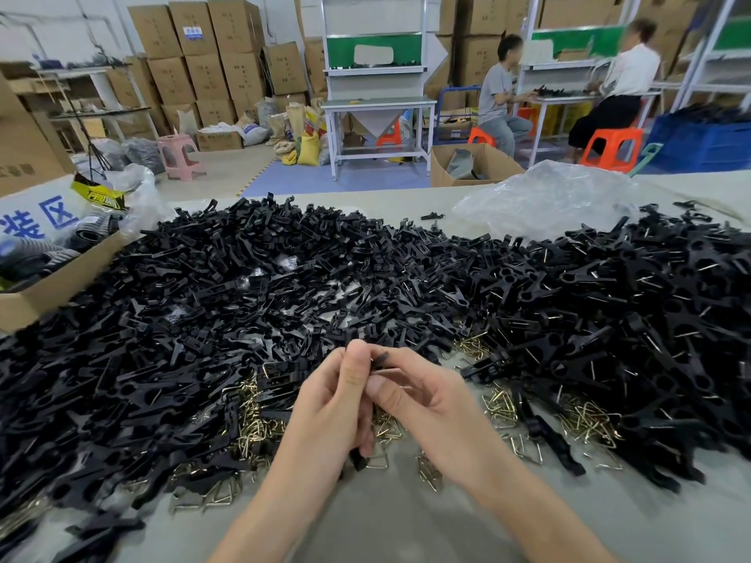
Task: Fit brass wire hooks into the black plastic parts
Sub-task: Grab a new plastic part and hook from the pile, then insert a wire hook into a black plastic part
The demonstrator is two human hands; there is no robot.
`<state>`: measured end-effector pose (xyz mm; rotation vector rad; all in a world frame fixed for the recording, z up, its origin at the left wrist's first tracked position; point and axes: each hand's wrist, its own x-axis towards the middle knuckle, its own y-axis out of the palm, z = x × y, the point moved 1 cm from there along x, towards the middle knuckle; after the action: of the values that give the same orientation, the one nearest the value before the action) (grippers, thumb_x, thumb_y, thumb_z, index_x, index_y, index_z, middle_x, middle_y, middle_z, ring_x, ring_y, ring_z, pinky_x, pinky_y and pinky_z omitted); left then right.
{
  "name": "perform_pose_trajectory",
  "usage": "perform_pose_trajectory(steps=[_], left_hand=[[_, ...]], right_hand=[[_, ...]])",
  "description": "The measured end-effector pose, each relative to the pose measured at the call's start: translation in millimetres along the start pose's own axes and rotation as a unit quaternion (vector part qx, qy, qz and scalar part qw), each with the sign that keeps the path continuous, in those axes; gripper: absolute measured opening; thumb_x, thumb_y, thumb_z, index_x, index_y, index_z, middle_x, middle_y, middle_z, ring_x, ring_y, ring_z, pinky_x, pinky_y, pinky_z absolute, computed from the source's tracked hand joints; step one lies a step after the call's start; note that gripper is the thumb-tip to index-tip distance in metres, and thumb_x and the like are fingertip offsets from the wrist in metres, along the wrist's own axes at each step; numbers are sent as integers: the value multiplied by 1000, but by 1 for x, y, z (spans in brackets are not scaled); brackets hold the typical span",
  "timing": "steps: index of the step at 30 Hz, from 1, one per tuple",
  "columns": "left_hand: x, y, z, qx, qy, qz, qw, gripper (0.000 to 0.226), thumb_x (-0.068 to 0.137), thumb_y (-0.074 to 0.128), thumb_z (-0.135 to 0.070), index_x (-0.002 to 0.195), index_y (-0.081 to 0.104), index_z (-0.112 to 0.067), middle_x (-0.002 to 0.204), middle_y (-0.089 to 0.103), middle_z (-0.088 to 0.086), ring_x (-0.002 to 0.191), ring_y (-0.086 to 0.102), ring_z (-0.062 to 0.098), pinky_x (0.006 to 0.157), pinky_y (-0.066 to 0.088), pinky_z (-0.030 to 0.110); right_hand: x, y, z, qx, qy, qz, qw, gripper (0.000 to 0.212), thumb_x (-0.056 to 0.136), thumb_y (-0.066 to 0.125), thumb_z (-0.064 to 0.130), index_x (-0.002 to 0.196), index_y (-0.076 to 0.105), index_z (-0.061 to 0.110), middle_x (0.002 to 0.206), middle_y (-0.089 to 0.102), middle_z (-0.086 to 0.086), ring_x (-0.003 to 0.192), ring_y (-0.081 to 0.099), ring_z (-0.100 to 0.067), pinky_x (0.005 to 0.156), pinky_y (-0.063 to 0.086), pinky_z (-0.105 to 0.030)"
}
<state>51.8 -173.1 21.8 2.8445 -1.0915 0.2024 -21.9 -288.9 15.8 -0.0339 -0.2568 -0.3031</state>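
My left hand and my right hand meet above the table's near middle, both gripping one black plastic part; its top shows between the thumbs and its lower end sticks out under my left palm. Whether a hook sits in it is hidden by my fingers. Loose brass wire hooks lie scattered under and around my hands. A wide heap of black plastic parts covers the table beyond; the parts at the right show wire in them.
A cardboard box with bagged items sits at the left edge. A crumpled clear plastic bag lies at the back right. Bare grey table lies around my forearms. Two seated people work at benches beyond the table.
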Motion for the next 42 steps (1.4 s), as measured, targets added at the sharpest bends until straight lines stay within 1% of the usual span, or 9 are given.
perform_pose_trajectory(steps=[4,8,15,21,27,30,34,38,42], left_hand=[[-1,2,2,13,-25,53,998,53,90,41,-74,72,68,-32,51,36,-7,44,37,16,44,39,23],[-1,4,7,5,-40,83,996,62,95,31,-74,84,72,-28,53,30,-7,45,30,13,50,46,32],[2,7,12,21,-20,38,999,35,109,37,-22,106,66,-42,60,44,-7,46,35,12,50,38,32],[2,3,12,77,23,-20,997,48,108,32,-9,110,62,-46,71,57,-8,53,48,13,55,45,27],[6,-7,15,185,50,-105,976,62,97,37,7,107,58,-50,91,62,-14,75,61,13,66,50,26],[7,-12,12,298,113,-148,936,45,95,43,-1,106,58,-41,96,57,-21,94,59,5,76,45,14],[8,-23,11,498,173,-190,828,28,90,53,-12,114,64,-22,107,61,-9,104,57,16,98,40,33],[10,-36,21,607,45,-164,776,41,95,58,-30,134,60,-17,136,59,6,129,50,28,116,30,47],[13,-41,26,632,1,-138,762,46,97,54,-39,137,59,-18,134,60,9,128,52,29,110,36,46]], right_hand=[[2,-10,-4,-28,16,-3,999,33,91,68,25,124,69,20,108,71,-9,90,73,-19,84,59,-37],[8,-20,1,-12,-6,-48,999,27,81,74,35,107,74,39,109,76,4,101,72,-14,87,57,-28],[22,-85,5,260,30,-243,934,74,68,72,59,127,57,16,117,75,-8,104,74,-22,76,61,-28],[21,-52,-19,87,50,-195,976,43,84,57,53,118,69,28,99,77,-6,79,73,-18,65,58,-24],[12,-43,-32,-169,8,-157,973,22,103,55,32,117,65,46,98,72,14,82,65,-5,73,51,-16],[9,-43,-35,-303,-17,-129,944,25,103,55,31,123,63,44,104,64,25,100,58,0,85,44,-11],[8,-39,-38,-446,-27,-54,893,36,101,44,51,133,57,41,118,54,28,116,45,4,104,36,-22],[7,-36,-38,-512,-24,-15,859,48,96,40,63,132,60,39,123,49,23,117,44,-2,108,34,-29],[6,-36,-38,-534,-20,2,845,43,96,45,63,127,62,39,118,48,21,113,46,-5,108,33,-29]])
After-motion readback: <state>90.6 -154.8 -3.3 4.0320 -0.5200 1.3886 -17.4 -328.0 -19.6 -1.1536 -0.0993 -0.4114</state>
